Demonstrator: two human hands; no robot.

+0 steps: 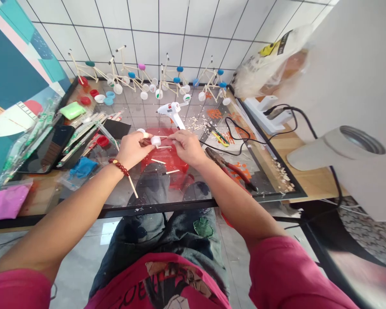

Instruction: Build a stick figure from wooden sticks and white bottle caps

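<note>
Over the glass tabletop, my left hand (134,148) pinches a white bottle cap (155,140) between thumb and fingers. A second white cap (141,131) shows behind its fingertips. My right hand (188,146) is closed on the far end of a thin wooden stick (162,147) that runs to the cap; another stick lies close above it. Just beyond my hands is a white glue gun (172,112) with its nozzle to the left. Below them lie a short stick (158,161) and a dark-tipped matchstick (171,172). One longer stick (133,187) sits beneath my left wrist.
Several small stick-and-cap bicycle models (176,80) line the back wall. Pliers (231,167), cutters (219,135) and a black cable (241,141) occupy the right. On the left are red caps (85,100), a phone (46,148), blue clay (83,167) and stick bundles (83,133).
</note>
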